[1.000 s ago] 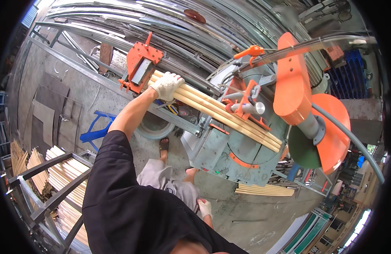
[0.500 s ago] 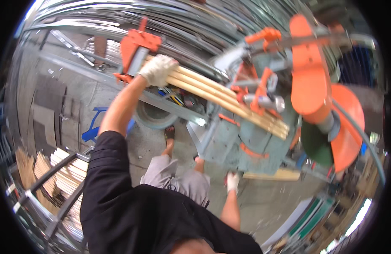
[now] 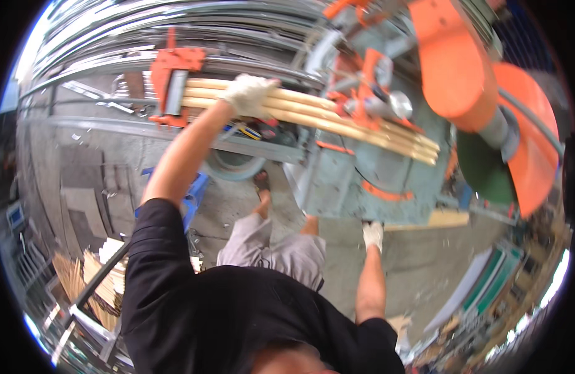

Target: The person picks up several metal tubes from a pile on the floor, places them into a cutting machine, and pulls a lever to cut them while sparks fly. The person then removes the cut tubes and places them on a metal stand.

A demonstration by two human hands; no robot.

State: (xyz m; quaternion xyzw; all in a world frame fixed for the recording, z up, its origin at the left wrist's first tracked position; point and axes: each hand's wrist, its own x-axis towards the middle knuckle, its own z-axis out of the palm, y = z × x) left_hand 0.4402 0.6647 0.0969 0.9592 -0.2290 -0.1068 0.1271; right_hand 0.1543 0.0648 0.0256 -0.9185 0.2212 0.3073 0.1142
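Note:
My left hand (image 3: 249,95), in a white work glove, is closed over several pale wooden strips (image 3: 300,115) lying side by side. Their left ends are at the grey face of an orange stop (image 3: 177,62); their right ends lie on the grey saw table (image 3: 337,187). An orange clamp with a metal cylinder (image 3: 378,107) sits over the strips. To its right is the saw's large orange guard (image 3: 455,62). My right hand (image 3: 373,235), also gloved, is at the table's front edge, by a small dark part. Its fingers are too small and blurred to read.
Long metal bars (image 3: 237,37) fill the rack behind the strips. A blue metal frame (image 3: 195,193) stands on the floor at left, near a pile of wooden strips (image 3: 100,280). A wooden board (image 3: 446,219) sticks out below the table; green-and-white panels (image 3: 487,280) lie at right.
My left hand has shifted right along the strips, away from their left ends. My right hand has come up to the table's front edge. The whole view has turned slightly.

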